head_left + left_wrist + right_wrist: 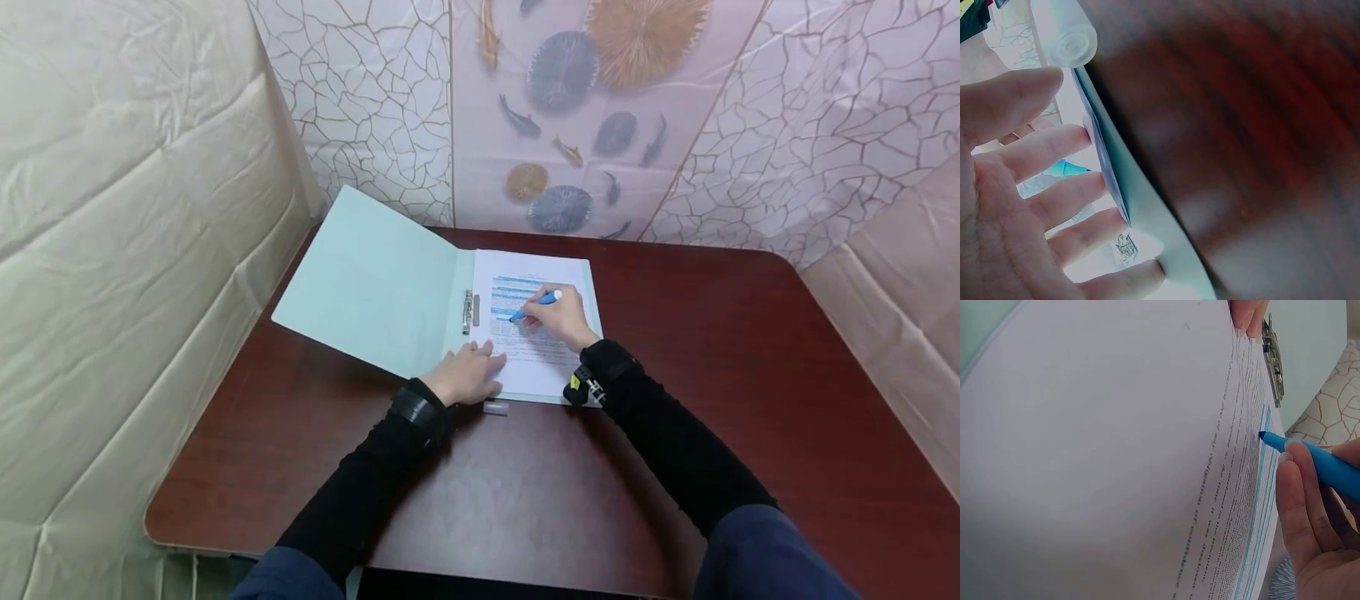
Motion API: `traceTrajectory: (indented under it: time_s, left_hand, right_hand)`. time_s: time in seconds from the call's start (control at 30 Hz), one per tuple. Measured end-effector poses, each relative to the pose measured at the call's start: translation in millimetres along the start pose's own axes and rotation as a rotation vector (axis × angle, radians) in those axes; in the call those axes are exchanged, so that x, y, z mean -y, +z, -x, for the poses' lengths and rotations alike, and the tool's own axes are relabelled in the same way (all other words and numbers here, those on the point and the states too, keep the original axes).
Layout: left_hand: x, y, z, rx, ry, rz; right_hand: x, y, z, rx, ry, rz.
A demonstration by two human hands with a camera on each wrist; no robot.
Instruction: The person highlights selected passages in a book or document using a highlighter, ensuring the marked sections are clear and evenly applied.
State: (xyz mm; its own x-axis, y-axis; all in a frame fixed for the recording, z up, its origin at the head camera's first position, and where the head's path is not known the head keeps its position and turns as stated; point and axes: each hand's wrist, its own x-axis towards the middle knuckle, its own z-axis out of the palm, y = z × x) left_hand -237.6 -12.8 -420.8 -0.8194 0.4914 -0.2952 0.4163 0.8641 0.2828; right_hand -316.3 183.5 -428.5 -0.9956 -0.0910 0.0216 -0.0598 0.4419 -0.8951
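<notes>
A pale green folder (375, 287) lies spread on the table, its left cover turned out. White printed paper (536, 371) sits on its right side, with several blue-marked lines in the upper text. My right hand (566, 318) pinches a blue marker (1332, 469), its dark tip at the text beside the blue lines. My left hand (467, 373) rests on the lower left corner of the paper, fingers spread and straight. Near the left thumb, a translucent cap (1072, 44) lies on the table just below the folder's bottom edge.
A metal clip (468, 312) is fixed along the folder's spine. The dark red-brown table (750, 350) reaches back to a patterned cloth wall (375, 108). Pale cloth (150, 250) hangs at the left side. A black edge (480, 585) shows at the front.
</notes>
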Motion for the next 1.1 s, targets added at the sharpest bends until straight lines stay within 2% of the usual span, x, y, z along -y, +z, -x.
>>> traceTrajectory:
  time_s: [0.67,1.1]
  left_hand:
    - [2.1,-1.1,-1.6,0.007,0.0,0.017]
    - [2.0,-1.4,-0.2,0.009,-0.002,0.026]
  right_hand:
    - [-1.9,-1.7,-0.7,-0.016,-0.031,0.0]
    - [-1.2,-0.5,0.3,-0.027,0.011,0.025]
